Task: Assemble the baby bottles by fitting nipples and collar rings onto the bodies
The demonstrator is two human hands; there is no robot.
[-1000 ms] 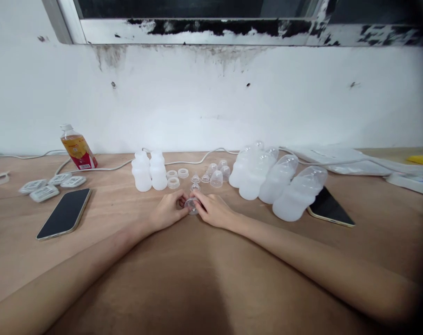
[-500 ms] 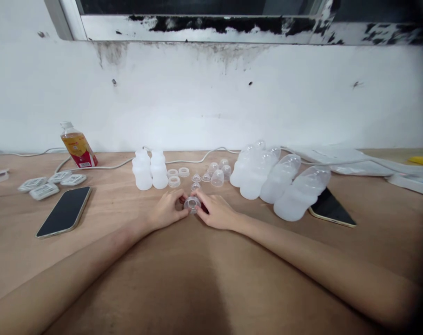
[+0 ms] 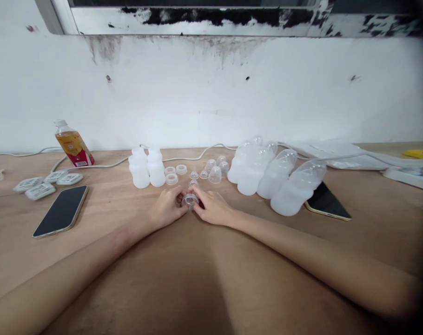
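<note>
Between my left hand (image 3: 167, 207) and my right hand (image 3: 213, 208) is a clear baby bottle collar ring (image 3: 189, 200), pinched from both sides by thumbs and fingers. A see-through part, apparently a nipple, shows inside the ring, though its details are blurred. Just beyond my fingertips lie several small clear bottle nipples (image 3: 194, 175). Behind the left hand are 3 loose collar rings (image 3: 171, 179). Several clear dome caps (image 3: 214, 175) stand beyond the right hand. To the left stand frosted bottle bodies (image 3: 139, 170) without tops.
Several capped baby bottles (image 3: 288, 193) stand at right, beside a dark phone (image 3: 328, 202). Another phone (image 3: 61, 211) lies at left, near small labelled packs (image 3: 40, 190) and a drink bottle (image 3: 75, 144). A white cable (image 3: 204, 153) runs along the wall; a plastic bag (image 3: 333, 157) lies back right.
The whole view has shifted slightly, so things sit a little higher and further left. Both hands keep hold of the collar ring, which appears tilted slightly differently.
</note>
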